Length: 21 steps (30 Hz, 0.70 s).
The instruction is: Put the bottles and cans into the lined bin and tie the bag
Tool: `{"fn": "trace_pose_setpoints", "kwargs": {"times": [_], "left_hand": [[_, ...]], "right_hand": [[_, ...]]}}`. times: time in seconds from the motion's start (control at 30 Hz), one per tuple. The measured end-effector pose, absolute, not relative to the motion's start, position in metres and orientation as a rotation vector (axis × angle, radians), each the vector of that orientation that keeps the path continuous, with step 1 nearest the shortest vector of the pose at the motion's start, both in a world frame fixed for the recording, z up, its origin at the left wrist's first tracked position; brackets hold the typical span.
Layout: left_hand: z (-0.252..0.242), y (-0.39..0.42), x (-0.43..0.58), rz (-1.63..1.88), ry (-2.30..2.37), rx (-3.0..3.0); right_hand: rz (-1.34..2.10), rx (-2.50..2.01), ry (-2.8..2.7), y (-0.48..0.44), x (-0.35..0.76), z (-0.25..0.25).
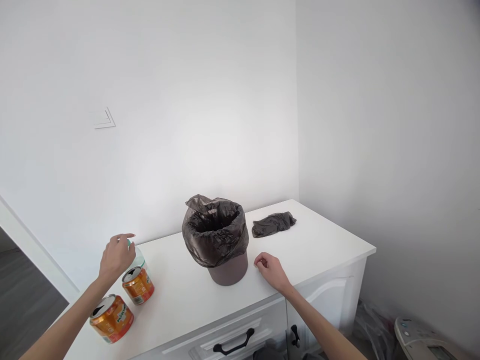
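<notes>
My left hand (117, 256) hovers at the left with thumb and index finger apart, around the green top of a clear bottle (138, 257). Most of that bottle is hidden by the hand and a can; whether my fingers touch it I cannot tell. Two opened orange drink cans, a nearer can (112, 320) and a farther can (138, 286), stand below my hand. My right hand (270, 270) rests by the counter's front, its fingers curled in with nothing visible in them. Beside it stands a brownish bin (228, 272) lined with a dark plastic bag (215, 245) folded over the rim.
A folded roll of dark bags (274, 225) lies on the white cabinet top (318, 245), behind my right hand. Walls meet behind the cabinet. Black handles (234, 342) are on its front. A grey device (422, 340) and clear plastic (371, 327) are at lower right.
</notes>
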State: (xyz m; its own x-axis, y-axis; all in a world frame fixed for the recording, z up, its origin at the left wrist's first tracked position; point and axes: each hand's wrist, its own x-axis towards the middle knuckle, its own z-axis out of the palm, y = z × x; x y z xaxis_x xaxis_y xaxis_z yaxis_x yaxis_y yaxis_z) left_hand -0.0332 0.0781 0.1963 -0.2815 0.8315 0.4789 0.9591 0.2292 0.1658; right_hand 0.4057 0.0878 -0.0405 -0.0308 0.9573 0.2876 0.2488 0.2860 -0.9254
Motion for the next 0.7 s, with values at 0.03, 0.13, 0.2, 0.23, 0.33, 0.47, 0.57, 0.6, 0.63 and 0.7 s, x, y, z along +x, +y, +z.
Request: {"fn": "trace_pose_setpoints", "kwargs": {"times": [0.03,0.13,0.2,0.23,0.33,0.47,0.57,0.6,0.63,0.7], "left_hand": [[0.197,0.078,-0.034,-0.648,-2.239,-1.661],[0.202,0.072,-0.029,-0.746,-2.236,-1.645],[0.213,0.063,-0.016,-0.84,-2.137,-1.659],[0.222,0.056,-0.005,-0.884,-2.074,-1.661],[0.256,0.032,0.044,-1.106,-1.822,-1.646],[0.292,0.01,0.125,-1.535,-1.293,-1.858],[0.288,0.016,0.169,-1.487,-1.295,-2.24],[0.281,0.022,0.179,-1.454,-1.335,-2.352],[0.273,0.028,0.187,-1.404,-1.386,-2.448],[0.256,0.04,0.198,-1.221,-1.484,-2.606]], "right_hand": [[0.851,-1.166,-1.512,0.088,0.406,-0.041],[0.844,-1.168,-1.514,0.087,0.405,-0.04],[0.841,-1.17,-1.515,0.087,0.405,-0.04],[0.841,-1.17,-1.515,0.087,0.405,-0.04],[0.844,-1.171,-1.517,0.087,0.406,-0.04],[0.853,-1.168,-1.518,0.086,0.407,-0.04],[0.856,-1.164,-1.513,0.086,0.407,-0.04],[0.857,-1.161,-1.512,0.086,0.407,-0.039],[0.858,-1.158,-1.51,0.086,0.407,-0.039],[0.857,-1.151,-1.509,0.086,0.407,-0.039]]}}
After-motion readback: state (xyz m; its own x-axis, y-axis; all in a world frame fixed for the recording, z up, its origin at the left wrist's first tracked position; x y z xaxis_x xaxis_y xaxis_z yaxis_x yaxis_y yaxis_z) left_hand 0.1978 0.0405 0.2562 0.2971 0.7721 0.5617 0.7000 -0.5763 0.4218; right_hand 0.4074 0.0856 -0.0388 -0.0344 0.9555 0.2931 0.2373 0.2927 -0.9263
